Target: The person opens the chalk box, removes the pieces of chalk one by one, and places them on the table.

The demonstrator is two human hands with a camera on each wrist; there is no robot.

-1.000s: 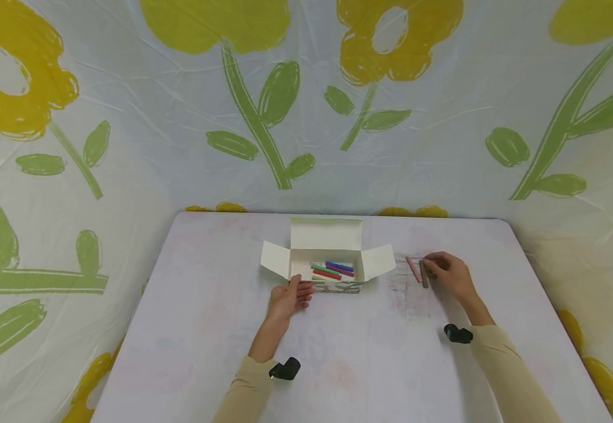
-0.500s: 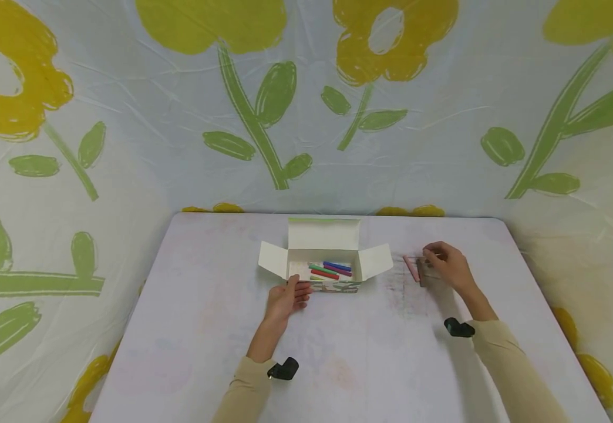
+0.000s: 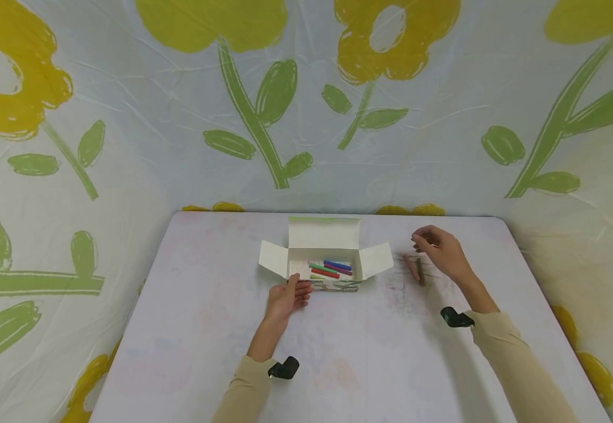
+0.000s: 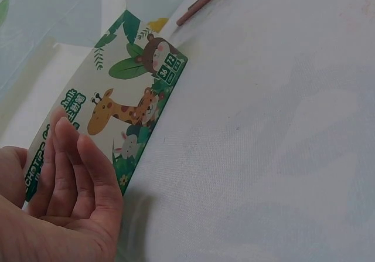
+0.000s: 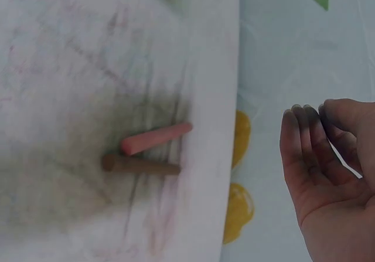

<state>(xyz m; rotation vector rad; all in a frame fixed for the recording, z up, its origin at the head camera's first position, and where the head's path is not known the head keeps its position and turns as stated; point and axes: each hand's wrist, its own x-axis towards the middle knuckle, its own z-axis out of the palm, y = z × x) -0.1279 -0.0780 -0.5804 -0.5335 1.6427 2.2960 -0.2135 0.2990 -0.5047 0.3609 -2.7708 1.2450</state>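
My left hand (image 3: 283,301) holds the front wall of an open chalk box (image 4: 126,92), its thumb over the rim and its fingers against the printed animal side. Inside the box lie several chalk sticks, among them a red one (image 3: 325,274), a green one (image 3: 321,268) and a blue one (image 3: 337,265). To the right of the box, a pink chalk stick (image 5: 155,138) and a brown chalk stick (image 5: 140,165) lie side by side on the table. Above them is my right hand (image 3: 444,249), fingers loosely bent, with nothing seen between thumb and fingertips.
The white table (image 3: 222,364) bears dark chalk smudges (image 3: 404,296) around the two loose sticks. Side flaps (image 3: 376,260) and the lid (image 3: 324,233) of the box stand spread outward. A flower-print cloth (image 3: 179,117) rises behind the table.
My right hand has lifted away from the brown chalk stick and moved up toward the back of the table. The pink and brown sticks stay on the table; my left hand keeps its place.
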